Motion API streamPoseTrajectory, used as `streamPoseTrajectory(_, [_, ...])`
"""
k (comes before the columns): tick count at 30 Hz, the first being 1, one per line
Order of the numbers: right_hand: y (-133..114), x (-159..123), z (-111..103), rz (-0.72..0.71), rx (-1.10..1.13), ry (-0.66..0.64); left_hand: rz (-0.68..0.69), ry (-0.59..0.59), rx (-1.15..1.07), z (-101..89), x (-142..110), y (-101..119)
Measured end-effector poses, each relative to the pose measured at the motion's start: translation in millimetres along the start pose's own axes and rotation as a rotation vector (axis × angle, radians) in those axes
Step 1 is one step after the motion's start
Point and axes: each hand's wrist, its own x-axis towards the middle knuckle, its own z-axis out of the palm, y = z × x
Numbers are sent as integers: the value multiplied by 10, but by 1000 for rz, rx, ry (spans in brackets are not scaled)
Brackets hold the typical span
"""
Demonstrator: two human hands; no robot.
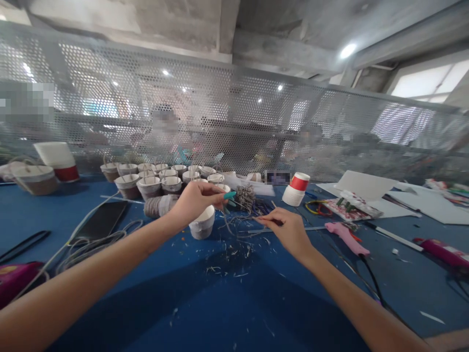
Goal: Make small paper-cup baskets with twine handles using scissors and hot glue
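Observation:
My left hand point(198, 200) is closed in a pinch on a small teal tool point(229, 195), too small here to name its exact kind. My right hand point(287, 227) has its fingertips pressed together on a thin strand of twine point(259, 218), just right of the left hand. Between and behind the hands lies a tangled bundle of grey twine point(245, 196). Below my left hand stands a white paper cup point(202, 226) with a grey wrapped band. A twine-wrapped cup point(156, 207) lies on its side left of that hand.
Several wrapped cups with handles point(148, 183) stand at the back left. A stack of red and white cups point(296, 189) stands back right. A pink glue gun point(346, 238) with a cord lies right of my hand. Twine scraps point(234, 252) litter the blue table; a black phone point(100, 221) lies left.

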Motion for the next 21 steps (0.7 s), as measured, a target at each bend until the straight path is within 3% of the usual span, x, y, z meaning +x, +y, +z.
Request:
streamPoseTrajectory(5, [-19,-7,-55,-64,-140,64,47,126,-115,148,-94,-73])
streamPoseTrajectory(10, [-28,-13,-108,-147,-231,155,83,152,-120,173,-250,-120])
streamPoseTrajectory(21, [144,-11,-31,-148,-384,86,65,141,-30,349,-580,-669])
